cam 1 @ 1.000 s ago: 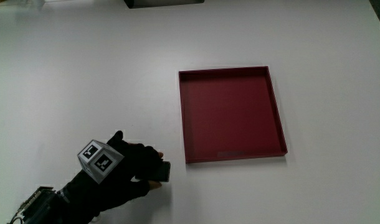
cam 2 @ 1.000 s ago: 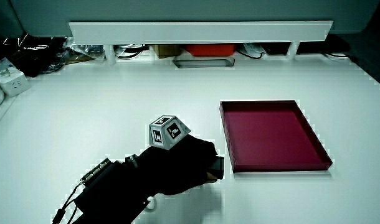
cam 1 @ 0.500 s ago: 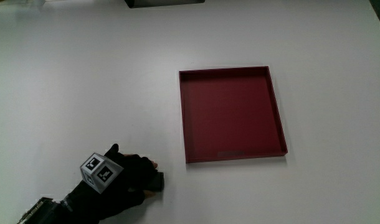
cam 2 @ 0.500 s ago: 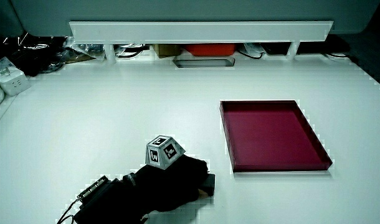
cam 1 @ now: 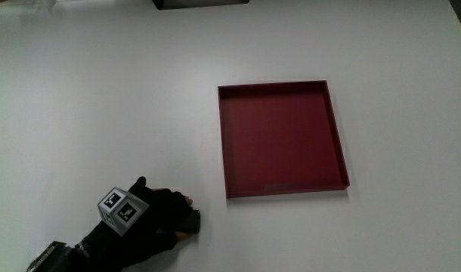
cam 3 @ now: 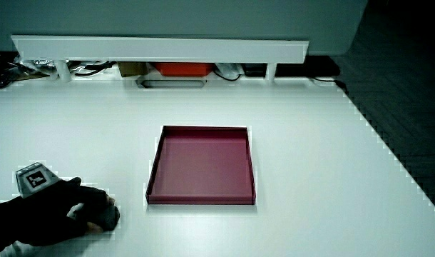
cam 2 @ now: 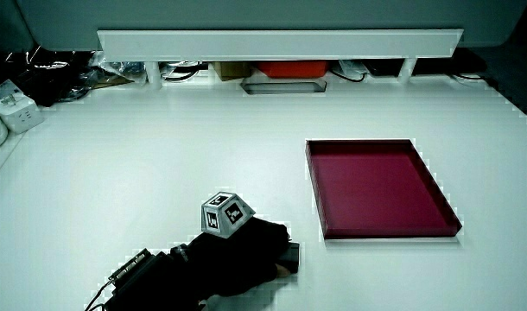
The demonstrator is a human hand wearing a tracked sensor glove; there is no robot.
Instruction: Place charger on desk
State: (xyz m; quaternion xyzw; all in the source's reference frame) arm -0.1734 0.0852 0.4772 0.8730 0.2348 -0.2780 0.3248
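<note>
Charger: small dark rigid block (cam 1: 190,221), held low on the white desk (cam 1: 102,98) beside the shallow red square tray (cam 1: 282,137). Black-gloved hand (cam 1: 151,219) is clamped around it. Likely light, hard, smooth; grip flat sides.

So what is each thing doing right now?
Hand: fingers curled around the charger, low at the table beside the tray.
Charger: dark, held in the hand, outside the tray.
Red tray: flat on the table, nothing in it.
Table: white, bears the tray.
</note>
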